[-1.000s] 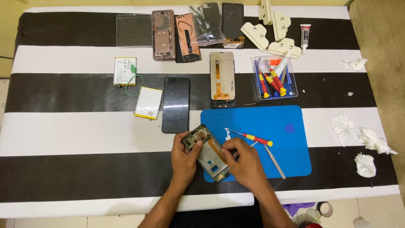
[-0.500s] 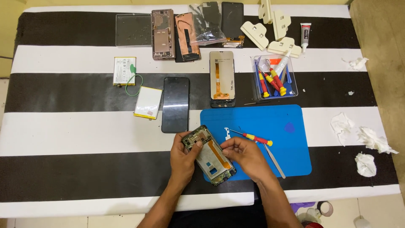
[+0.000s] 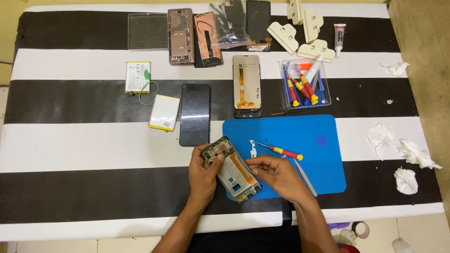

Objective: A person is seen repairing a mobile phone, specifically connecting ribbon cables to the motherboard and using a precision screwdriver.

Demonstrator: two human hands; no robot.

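An opened phone frame (image 3: 231, 169), its circuit board and copper-coloured inner plate showing, lies tilted across the near left corner of the blue work mat (image 3: 300, 140), on the black and white striped table (image 3: 84, 140). The left hand (image 3: 202, 175) grips the frame's left edge, thumb on top near the far end and fingers curled under it, so the fingertips are hidden. The right hand (image 3: 275, 172) rests at the frame's right edge with its fingers bent and pinched together; whether they hold a small part or only press on the frame cannot be made out. Both forearms run off the near edge of the view.

Just beyond the right hand lie a red and yellow screwdriver (image 3: 281, 151), a small white bracket (image 3: 253, 148) and metal tweezers (image 3: 305, 175), the tweezers partly covered by the hand. Left of the mat sit a dark phone screen (image 3: 195, 115), face up, and a white battery (image 3: 164, 112). Farther left is a second battery (image 3: 138, 78) with a green wire looped beside it. A display panel with an orange flex cable (image 3: 246, 86) lies just beyond the mat, next to a clear tray of tools (image 3: 305, 84), whose contents overlap and are hard to separate. Along the far edge are more phone shells (image 3: 181, 35), beige clamps (image 3: 304, 28) and a glue tube (image 3: 339, 34). Crumpled tissues (image 3: 403, 154) lie at the right. Near the bottom edge, a tape roll (image 3: 360, 229) is partly cut off.
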